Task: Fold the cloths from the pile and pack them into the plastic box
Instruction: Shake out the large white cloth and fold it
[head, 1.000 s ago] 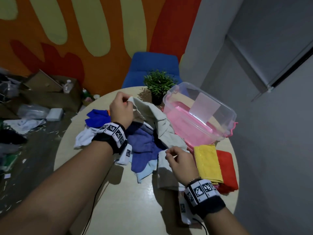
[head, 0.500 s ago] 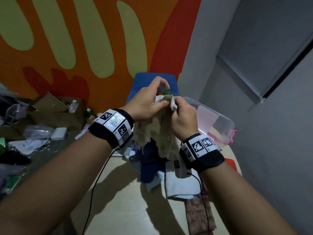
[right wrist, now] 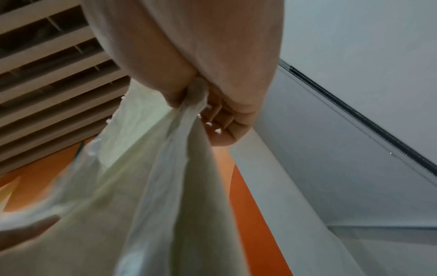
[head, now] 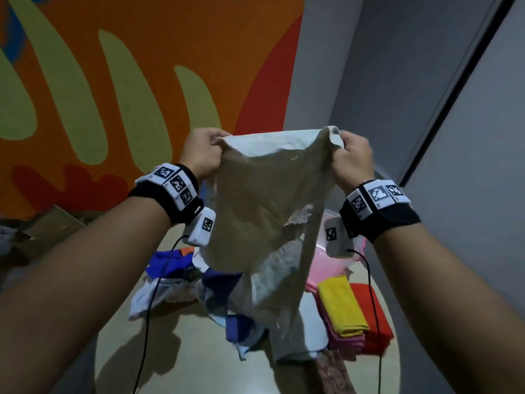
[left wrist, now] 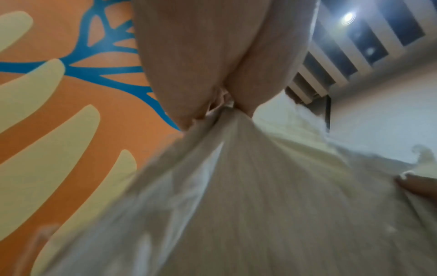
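A beige cloth hangs in the air above the table, stretched by its top edge between both hands. My left hand pinches its top left corner, and my right hand grips the top right corner. The left wrist view shows the cloth bunched under the pinching fingers. The right wrist view shows the fabric caught in the curled right hand. Beneath it lies the pile of cloths, blue and white. The plastic box with its pink bottom is mostly hidden behind the cloth.
Folded yellow, pink and red cloths are stacked at the right of the round table. A patterned brown cloth lies at the near edge. Cardboard and clutter sit on the floor to the left.
Both hands lifted the beige cloth off the pile, came together at one corner, then moved apart and higher, spreading its top edge. The view tilted upward.
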